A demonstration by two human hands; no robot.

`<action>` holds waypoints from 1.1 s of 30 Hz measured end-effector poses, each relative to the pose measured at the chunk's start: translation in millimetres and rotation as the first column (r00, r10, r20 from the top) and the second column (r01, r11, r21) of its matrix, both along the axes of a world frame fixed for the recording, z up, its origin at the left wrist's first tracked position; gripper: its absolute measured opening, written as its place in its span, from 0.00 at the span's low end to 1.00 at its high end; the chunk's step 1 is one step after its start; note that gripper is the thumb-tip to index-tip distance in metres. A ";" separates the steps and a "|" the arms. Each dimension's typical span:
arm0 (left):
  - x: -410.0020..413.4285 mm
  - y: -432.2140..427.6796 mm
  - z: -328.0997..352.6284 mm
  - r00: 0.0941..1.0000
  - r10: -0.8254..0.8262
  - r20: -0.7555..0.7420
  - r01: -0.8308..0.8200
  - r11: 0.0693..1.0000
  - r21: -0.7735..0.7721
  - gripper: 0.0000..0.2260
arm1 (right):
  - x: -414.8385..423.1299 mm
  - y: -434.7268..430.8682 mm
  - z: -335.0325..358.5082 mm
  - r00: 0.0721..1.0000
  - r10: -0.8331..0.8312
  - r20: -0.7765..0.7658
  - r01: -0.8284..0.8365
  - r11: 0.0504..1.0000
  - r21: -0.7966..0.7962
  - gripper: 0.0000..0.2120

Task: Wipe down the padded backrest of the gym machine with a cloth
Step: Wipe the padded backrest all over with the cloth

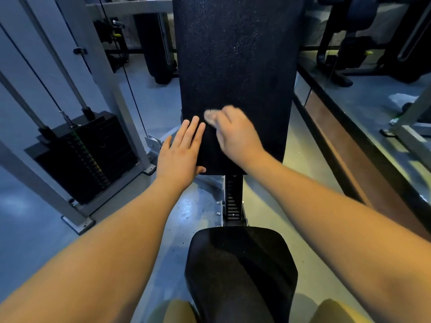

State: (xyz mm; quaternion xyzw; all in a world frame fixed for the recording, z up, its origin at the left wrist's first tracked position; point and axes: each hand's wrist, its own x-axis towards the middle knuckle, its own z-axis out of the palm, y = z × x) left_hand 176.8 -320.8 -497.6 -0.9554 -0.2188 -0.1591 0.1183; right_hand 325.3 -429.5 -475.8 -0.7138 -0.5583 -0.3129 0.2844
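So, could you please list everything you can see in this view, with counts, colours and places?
black padded backrest: one, black, centre, running from the top edge down to mid-frame
black padded seat: one, black, bottom centre
pale crumpled cloth: one, whitish and blurred, on the lower backrest under the right hand
black weight stack: one, black with green and yellow marks, left
grey steel frame posts: several, grey, left
dark gym machines: more than one, black, upper right
grey floor: grey-blue, around the machine
left hand: one, flat on the backrest's lower left edge
right hand: one, blurred, closed over the cloth
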 end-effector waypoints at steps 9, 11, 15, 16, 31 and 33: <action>-29.2 19.6 15.5 0.993 -0.048 0.107 0.063 0.988 -0.140 0.37 | 0.3 -2.9 30.6 1.000 -0.004 -0.015 0.004 1.000 -0.020 0.06; -32.6 26.7 15.7 0.985 0.002 0.172 0.028 0.985 -0.172 0.22 | 3.8 11.0 46.3 0.996 -0.074 -0.046 0.077 0.994 0.076 0.07; -34.8 29.6 11.2 0.975 0.110 0.192 -0.065 0.971 -0.228 0.12 | -14.1 20.0 -8.1 0.998 0.031 -0.046 -0.032 0.999 -0.036 0.18; -35.4 28.8 9.0 0.979 0.122 0.166 -0.080 0.968 -0.239 0.12 | -19.1 16.6 -29.6 0.997 0.065 -0.037 -0.069 0.993 -0.101 0.18; -42.1 35.3 5.6 0.969 0.180 0.170 -0.110 0.929 -0.353 0.14 | -25.1 54.2 6.7 0.999 0.050 0.012 -0.049 0.995 -0.084 0.15; -44.6 35.3 -0.5 0.969 0.186 0.165 -0.115 0.924 -0.364 0.14 | -30.3 41.8 -27.4 0.991 0.131 0.016 -0.125 0.970 -0.206 0.17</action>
